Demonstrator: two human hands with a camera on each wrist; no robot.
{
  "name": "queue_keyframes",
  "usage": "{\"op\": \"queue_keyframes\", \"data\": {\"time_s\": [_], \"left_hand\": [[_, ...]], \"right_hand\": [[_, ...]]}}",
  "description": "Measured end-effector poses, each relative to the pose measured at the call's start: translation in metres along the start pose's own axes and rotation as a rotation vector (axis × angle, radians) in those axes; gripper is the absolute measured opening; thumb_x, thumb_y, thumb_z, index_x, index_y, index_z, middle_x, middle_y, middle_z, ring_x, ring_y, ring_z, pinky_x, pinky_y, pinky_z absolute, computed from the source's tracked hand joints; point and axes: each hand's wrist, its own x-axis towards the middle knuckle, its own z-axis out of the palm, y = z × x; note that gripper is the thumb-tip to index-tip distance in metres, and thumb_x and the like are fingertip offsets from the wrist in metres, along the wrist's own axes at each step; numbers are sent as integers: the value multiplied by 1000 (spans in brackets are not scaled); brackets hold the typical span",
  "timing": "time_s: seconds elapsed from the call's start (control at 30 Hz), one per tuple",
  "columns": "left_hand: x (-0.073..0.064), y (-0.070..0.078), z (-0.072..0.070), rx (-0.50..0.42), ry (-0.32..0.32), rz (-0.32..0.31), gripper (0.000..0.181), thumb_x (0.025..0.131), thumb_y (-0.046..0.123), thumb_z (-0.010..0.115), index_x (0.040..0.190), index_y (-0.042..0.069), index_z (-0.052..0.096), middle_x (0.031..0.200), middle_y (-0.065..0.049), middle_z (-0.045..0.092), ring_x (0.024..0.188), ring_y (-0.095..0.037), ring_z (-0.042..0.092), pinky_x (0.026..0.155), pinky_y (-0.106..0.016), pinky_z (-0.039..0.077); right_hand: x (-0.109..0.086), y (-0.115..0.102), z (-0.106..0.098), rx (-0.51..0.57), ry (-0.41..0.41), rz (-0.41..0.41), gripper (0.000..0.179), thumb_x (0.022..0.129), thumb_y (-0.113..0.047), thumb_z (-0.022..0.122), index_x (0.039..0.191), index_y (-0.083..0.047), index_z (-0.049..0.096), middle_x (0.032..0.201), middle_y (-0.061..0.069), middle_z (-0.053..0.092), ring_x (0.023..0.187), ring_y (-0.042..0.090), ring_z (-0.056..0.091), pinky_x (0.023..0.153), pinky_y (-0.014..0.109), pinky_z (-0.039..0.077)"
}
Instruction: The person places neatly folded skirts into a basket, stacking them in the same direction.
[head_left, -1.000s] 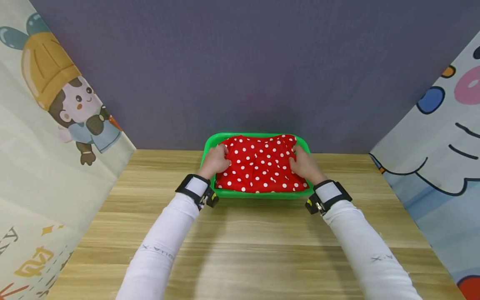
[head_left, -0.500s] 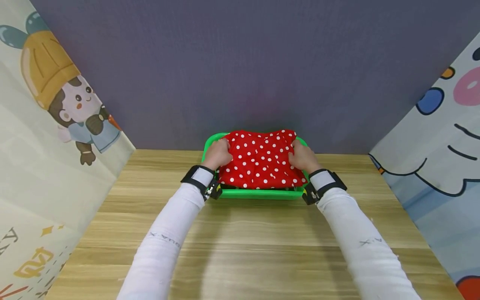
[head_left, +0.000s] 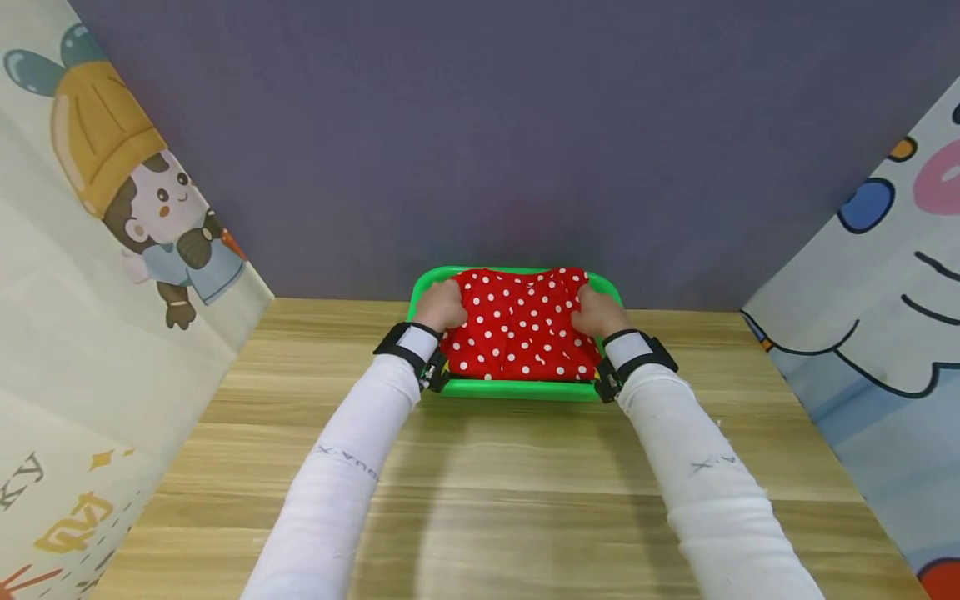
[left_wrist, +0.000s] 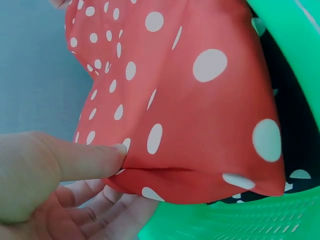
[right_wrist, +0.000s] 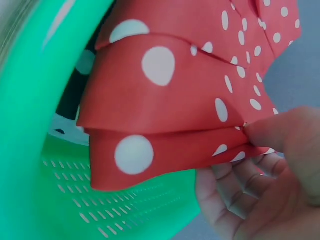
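Observation:
A folded red cloth with white polka dots (head_left: 517, 325) lies within the rim of a green plastic basket (head_left: 517, 389). My left hand (head_left: 441, 306) pinches the cloth's left side, thumb on top and fingers beneath, as the left wrist view shows. On the opposite side my right hand (head_left: 600, 312) pinches the cloth the same way; its thumb (right_wrist: 280, 130) presses from above in the right wrist view. Under the red cloth, black fabric with white dots (left_wrist: 300, 145) shows along the basket's wall. What else lies beneath is hidden.
The basket stands at the far edge of a wooden table (head_left: 510, 500), close against a dark grey-blue panel (head_left: 480, 133). Printed curtains flank the table: one with a cartoon child (head_left: 165, 200) at left, another with bold outlines (head_left: 885, 333) at right.
Both hands have shifted inward while holding the red cloth. Its far edge rose above the basket rim half a second ago and is now lower again, with less black showing at the near side.

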Motion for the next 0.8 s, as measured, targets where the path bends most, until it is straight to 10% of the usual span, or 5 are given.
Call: {"op": "queue_keyframes", "data": {"time_s": [0.8], "left_hand": [[6,-7,11,84,-102,-13,28,83,13,60,109,3,53,105,-13,59,86,-28,55,67,-31,46]], "right_hand": [[1,-3,16,-74,-92,36,49,90,-13,45,131,10,30,107,27,55,83,31,54,72,37,47]]}}
